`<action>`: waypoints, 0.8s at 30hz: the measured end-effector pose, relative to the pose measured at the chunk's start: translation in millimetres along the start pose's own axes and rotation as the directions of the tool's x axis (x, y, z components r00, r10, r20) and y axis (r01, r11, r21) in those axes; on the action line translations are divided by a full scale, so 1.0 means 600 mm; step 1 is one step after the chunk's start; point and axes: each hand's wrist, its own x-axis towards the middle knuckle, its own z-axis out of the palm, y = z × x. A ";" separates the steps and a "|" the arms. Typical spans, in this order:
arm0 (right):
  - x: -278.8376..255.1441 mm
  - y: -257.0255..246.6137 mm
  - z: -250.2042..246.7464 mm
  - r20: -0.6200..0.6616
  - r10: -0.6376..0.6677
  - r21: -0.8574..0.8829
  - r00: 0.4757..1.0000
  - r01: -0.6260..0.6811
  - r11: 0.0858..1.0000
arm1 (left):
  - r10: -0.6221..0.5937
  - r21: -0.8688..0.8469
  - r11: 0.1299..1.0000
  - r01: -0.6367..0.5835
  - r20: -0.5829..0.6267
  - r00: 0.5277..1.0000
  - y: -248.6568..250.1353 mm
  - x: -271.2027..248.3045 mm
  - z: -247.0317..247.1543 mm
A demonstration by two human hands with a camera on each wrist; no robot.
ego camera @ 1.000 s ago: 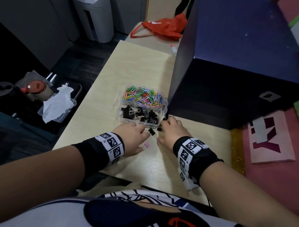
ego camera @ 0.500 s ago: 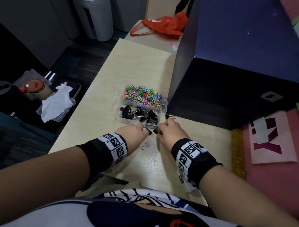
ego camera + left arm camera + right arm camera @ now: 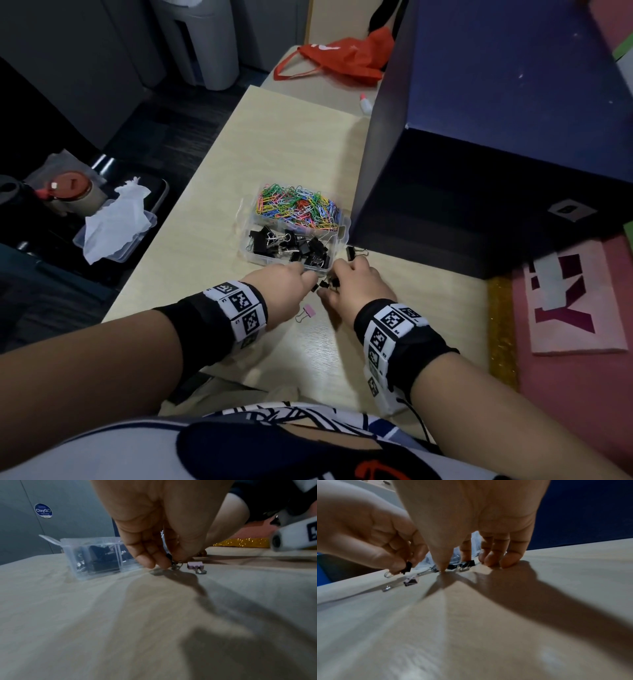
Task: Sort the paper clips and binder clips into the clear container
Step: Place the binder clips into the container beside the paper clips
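A clear container on the light wood table holds coloured paper clips in its far compartment and black binder clips in the near one. Just in front of it, my left hand pinches a small black binder clip a little above the table. Close beside it, my right hand has thumb and forefinger down around another black binder clip lying on the table. A pink binder clip lies between my wrists. One more black binder clip sits by the container's right corner.
A large dark blue box stands right of the container, close to my right hand. A red bag lies at the table's far end. A tub with tissue sits off the table's left edge.
Both hands have crept forward toward the container. My left fingers have closed on the black clip that lay between the hands and raised it slightly.
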 end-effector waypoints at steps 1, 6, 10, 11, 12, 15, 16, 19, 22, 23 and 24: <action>0.000 0.000 -0.001 -0.002 -0.002 0.009 1.000 0.002 1.000 | 0.013 -0.001 1.000 -0.013 -0.006 1.000 0.001 0.000 -0.003; 0.000 0.007 -0.012 0.027 0.004 0.044 1.000 -0.005 0.999 | 0.019 -0.140 0.989 -0.041 -0.153 0.988 0.000 -0.002 -0.024; 0.006 0.009 -0.021 0.060 0.070 0.062 0.996 -0.074 0.995 | -0.069 -0.229 0.973 -0.018 -0.364 0.929 -0.032 0.004 -0.043; 0.007 0.010 -0.024 0.065 0.079 0.073 0.995 -0.083 0.994 | -0.117 -0.262 0.965 0.007 -0.405 0.907 -0.044 0.005 -0.045; 0.007 0.011 -0.028 0.054 0.085 0.091 0.995 -0.090 0.992 | -0.149 -0.281 0.960 0.022 -0.440 0.886 -0.056 0.007 -0.047; 0.002 0.008 -0.047 -0.137 0.070 0.208 0.988 -0.041 0.977 | -0.134 -0.253 0.967 0.009 -0.480 0.867 -0.071 0.008 -0.044; 0.001 0.003 -0.053 -0.238 0.039 0.269 0.970 0.028 0.963 | -0.085 -0.204 0.979 -0.020 -0.488 0.869 -0.066 0.006 -0.043; 0.003 -0.009 -0.069 -0.454 -0.072 0.339 0.888 0.247 0.908 | 0.181 -0.005 0.979 -0.205 -0.453 0.873 -0.041 0.000 -0.029; 0.014 0.002 -0.069 -0.391 -0.036 0.279 0.920 0.155 0.948 | 0.262 0.074 0.964 -0.255 -0.111 0.959 -0.013 0.001 -0.006; 0.017 0.010 -0.065 -0.319 0.002 0.232 0.948 0.076 0.970 | 0.264 0.113 0.959 -0.260 -0.025 0.964 -0.007 0.003 0.000; 0.019 0.016 -0.059 -0.232 0.032 0.167 0.972 0.007 0.986 | 0.264 0.136 0.954 -0.266 0.034 0.964 -0.004 0.006 0.005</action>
